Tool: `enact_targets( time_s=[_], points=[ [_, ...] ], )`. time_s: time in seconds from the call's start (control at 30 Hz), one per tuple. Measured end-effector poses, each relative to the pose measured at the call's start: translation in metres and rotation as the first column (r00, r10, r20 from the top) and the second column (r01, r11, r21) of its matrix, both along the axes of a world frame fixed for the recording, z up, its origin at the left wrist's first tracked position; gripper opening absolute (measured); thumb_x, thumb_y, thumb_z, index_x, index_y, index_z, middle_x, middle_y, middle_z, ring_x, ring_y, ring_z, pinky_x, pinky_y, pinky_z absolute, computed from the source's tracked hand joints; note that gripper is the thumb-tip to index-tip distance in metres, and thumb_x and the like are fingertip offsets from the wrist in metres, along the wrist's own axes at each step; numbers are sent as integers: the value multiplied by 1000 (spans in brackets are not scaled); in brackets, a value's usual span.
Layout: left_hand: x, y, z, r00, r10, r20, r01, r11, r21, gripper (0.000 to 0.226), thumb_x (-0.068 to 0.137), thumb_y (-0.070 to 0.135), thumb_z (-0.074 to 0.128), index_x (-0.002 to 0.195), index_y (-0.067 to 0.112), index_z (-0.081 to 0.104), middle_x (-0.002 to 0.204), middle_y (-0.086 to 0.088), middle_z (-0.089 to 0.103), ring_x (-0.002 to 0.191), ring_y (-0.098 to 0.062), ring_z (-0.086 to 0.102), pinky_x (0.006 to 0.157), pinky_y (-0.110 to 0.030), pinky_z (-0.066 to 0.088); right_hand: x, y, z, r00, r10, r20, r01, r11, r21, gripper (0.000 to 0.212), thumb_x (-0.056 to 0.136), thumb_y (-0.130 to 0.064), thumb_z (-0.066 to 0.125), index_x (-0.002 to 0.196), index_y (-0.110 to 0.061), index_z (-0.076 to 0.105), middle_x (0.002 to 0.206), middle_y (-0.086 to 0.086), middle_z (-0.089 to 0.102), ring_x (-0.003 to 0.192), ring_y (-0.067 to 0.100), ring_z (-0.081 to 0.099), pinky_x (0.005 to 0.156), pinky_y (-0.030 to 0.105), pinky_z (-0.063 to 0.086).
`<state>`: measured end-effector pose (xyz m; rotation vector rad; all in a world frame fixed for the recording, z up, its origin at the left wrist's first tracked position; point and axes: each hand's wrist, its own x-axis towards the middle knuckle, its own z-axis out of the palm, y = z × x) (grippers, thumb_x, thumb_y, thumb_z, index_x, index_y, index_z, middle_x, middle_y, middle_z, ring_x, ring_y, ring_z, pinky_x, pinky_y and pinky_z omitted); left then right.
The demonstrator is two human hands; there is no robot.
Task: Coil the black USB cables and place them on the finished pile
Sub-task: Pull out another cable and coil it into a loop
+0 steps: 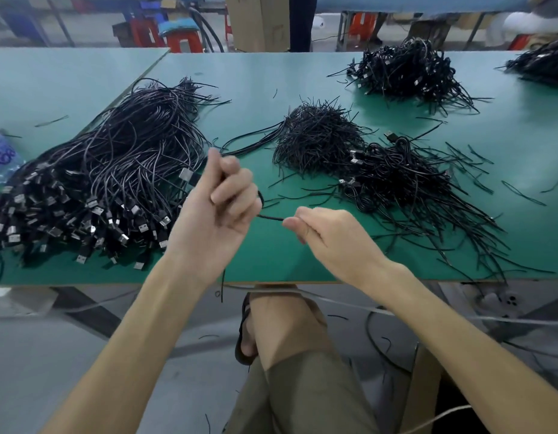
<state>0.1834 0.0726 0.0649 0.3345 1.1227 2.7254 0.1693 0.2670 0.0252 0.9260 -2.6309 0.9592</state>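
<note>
At frame centre, over the green-topped bench [302, 261], the left hand [219, 203] curls round a thin black USB cable [271, 217]; the right hand [324, 228] pinches the same cable. Loose black cable heap [99, 183] lies left, coiled black cable pile [412, 189] right

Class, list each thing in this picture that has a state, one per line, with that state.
black cable: held straight between both hands.
left hand: curled round it.
right hand: pinching its end.
left pile: uncoiled, loose.
middle heap: short strands, loose.
right pile: coiled, heaped.
far pile: heaped, tangled.
</note>
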Motion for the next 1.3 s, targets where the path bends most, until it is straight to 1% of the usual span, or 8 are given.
enact_targets(
  time_s=[0.07,0.13,0.27,0.4,0.6,0.83,1.0,1.3],
  points=[
    [6,-3,-5,976,13,-216,-123,857,-501,55,108,46,34,66,24,62,52,3,36,48,-11,25,51,-24,24,-15,10,6,995,-63,-72,73,987,145,54,98,-53,39,76,-6,54,67,10,54,67,33,52,67,47,46],
    [11,0,-17,929,-182,-323,-214,450,-867,60,104,56,35,70,21,70,56,-8,49,52,-18,39,58,-29,40,-25,18,10,987,-122,-102,137,977,162,53,94,-55,51,74,-7,59,67,11,54,72,32,52,70,46,44],
    [7,6,-38,935,-241,-259,-247,82,-966,64,94,66,32,100,20,76,86,16,72,82,-15,66,90,-43,52,-16,4,10,987,-146,-68,146,989,0,49,97,-47,61,59,-18,49,55,-4,40,57,18,40,59,38,37],
    [-4,8,-49,938,-179,-295,-250,236,-939,59,104,58,30,107,10,65,93,-16,65,84,-19,53,86,-56,45,2,-9,7,993,-109,53,120,951,-284,52,106,-35,50,59,-12,56,46,-11,43,47,9,46,52,15,29],
    [2,27,-58,986,-157,53,165,908,-385,72,104,54,25,151,1,39,151,0,53,142,-10,46,111,-22,41,21,-30,1,994,-88,63,106,908,-406,44,106,-27,50,70,-5,61,55,-10,50,51,8,47,54,14,32],
    [-5,23,-46,994,5,105,2,998,-64,50,111,40,25,139,12,56,135,2,67,130,-12,59,109,-27,45,22,-27,-17,980,-33,197,87,959,-269,38,107,-29,49,76,-8,58,57,-12,42,52,9,40,56,22,29],
    [-2,13,-40,976,-43,212,5,985,175,35,111,32,37,92,19,64,62,11,39,53,-9,35,61,-22,41,12,-17,-22,959,-39,280,95,977,-189,40,105,-33,51,77,-9,65,56,-8,43,50,9,38,54,22,27],
    [2,-4,-38,982,-12,190,20,999,-43,37,100,30,46,64,23,49,57,9,17,51,-11,14,48,-24,21,-3,7,-16,953,-194,234,158,974,162,42,104,-45,46,83,-16,68,69,-4,58,67,15,51,66,35,38]
  ],
)
